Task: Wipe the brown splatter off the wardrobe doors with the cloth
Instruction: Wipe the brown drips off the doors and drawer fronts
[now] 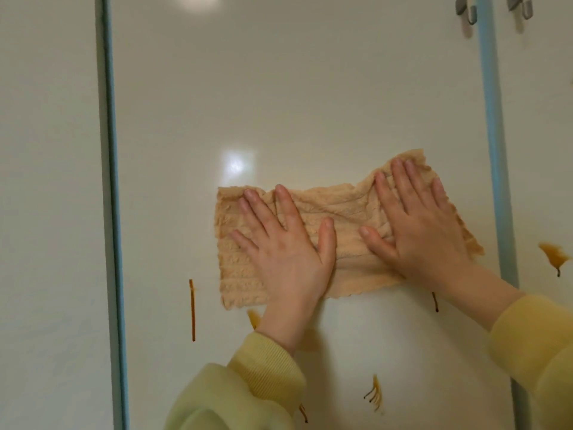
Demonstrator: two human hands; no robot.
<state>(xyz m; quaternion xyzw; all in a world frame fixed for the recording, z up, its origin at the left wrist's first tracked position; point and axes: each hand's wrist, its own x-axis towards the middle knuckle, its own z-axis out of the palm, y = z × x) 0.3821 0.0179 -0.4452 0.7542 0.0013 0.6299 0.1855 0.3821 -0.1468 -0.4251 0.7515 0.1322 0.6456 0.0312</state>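
A beige ribbed cloth [347, 209] is spread flat against the glossy cream middle wardrobe door [279, 88]. My left hand [288, 243] presses its left half with fingers spread. My right hand [418, 225] presses its right half the same way, holding the cloth against the door. Brown splatter shows below and beside the cloth: a long thin drip [192, 308] at the left, a smear [253, 318] by my left wrist, a short drip [435, 302] under my right wrist, and streaks [375, 394] lower down. Another brown blotch [555, 257] is on the right door.
Blue-grey strips separate the doors, one on the left [111, 181] and one on the right [496, 150]. Two metal handles [465, 9] [522, 7] sit at the top right. The left door [46, 181] shows no stains. My sleeves are pale yellow.
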